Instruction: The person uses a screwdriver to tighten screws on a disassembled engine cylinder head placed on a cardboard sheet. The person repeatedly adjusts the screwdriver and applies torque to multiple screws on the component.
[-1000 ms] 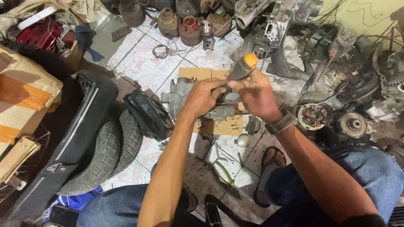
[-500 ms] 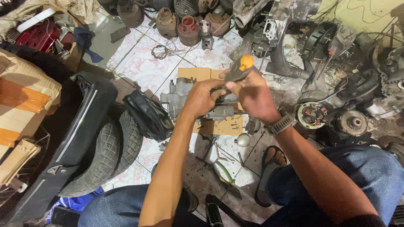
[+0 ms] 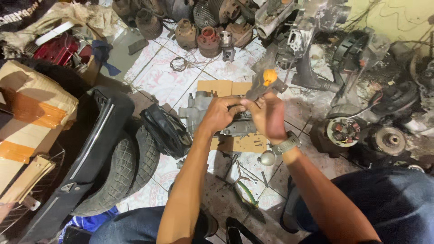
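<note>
From the head camera I see my left hand (image 3: 222, 113) curled shut over the top of the grey engine block (image 3: 212, 118), which sits on a sheet of cardboard (image 3: 217, 86) on the tiled floor (image 3: 156, 79), at the centre of the view. My right hand (image 3: 267, 116) is closed round a tool with a grey grip and orange cap (image 3: 263, 81), whose handle points toward one o'clock; its tip is hidden behind my fingers. I judge the tip could slip off the part, since both hands crowd one spot and the left fingers lie right beside it; the block could also shift on the loose cardboard. A tyre (image 3: 131, 169) lies at eight o'clock, small tools (image 3: 242, 180) at six. Compared with a second ago, the handle is tilted more steeply and my hands sit closer together.
</note>
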